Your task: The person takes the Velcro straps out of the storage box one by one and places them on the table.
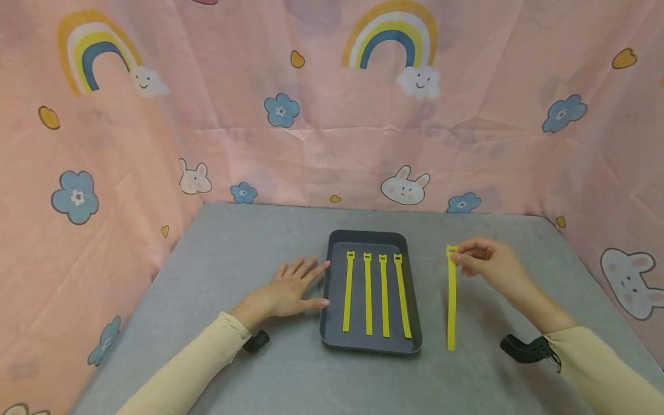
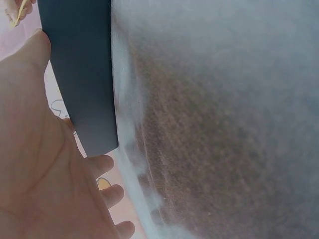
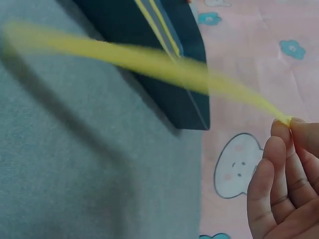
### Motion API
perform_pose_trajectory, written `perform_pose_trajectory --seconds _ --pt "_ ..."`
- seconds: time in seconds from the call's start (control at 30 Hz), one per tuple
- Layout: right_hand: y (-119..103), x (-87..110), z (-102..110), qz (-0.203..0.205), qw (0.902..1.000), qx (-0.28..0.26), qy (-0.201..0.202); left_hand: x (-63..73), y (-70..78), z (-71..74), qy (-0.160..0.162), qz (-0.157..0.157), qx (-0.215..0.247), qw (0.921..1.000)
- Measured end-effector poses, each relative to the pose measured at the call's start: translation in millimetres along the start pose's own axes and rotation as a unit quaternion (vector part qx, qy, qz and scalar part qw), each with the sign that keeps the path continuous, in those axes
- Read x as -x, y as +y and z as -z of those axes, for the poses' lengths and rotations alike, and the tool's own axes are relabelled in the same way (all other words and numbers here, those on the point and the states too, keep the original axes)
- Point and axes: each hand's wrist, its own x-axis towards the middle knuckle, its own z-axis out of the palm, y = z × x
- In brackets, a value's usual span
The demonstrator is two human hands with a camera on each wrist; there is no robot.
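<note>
A dark grey tray lies on the table, with several yellow cable ties side by side in it, their slotted heads toward the far end. My left hand has its fingers spread, thumb and index finger touching the tray's left side; the left wrist view shows the palm beside the tray wall. To the right of the tray, my right hand pinches another yellow cable tie by its head between thumb and index finger. In the right wrist view this tie is blurred and held above the table.
The grey table stretches around the tray on all sides. A pink cloth printed with rainbows, flowers and rabbits hangs behind and at both sides. Black wrist devices show below the left wrist and the right wrist.
</note>
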Motion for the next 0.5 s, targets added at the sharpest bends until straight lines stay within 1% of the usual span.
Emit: perform_pose_trajectory --seconds 0.3,0.5 --pt "15.4 -10.2 -4.1 0.009 0.9999 0.005 -0.002 -1.5 -1.1 -2.2 0.006 0.0 -0.002 1.0" --pt "22.8 -17.0 -5.9 0.007 0.9999 0.011 -0.003 -1.9 -1.2 -2.9 0.006 0.003 -0.003 1.0"
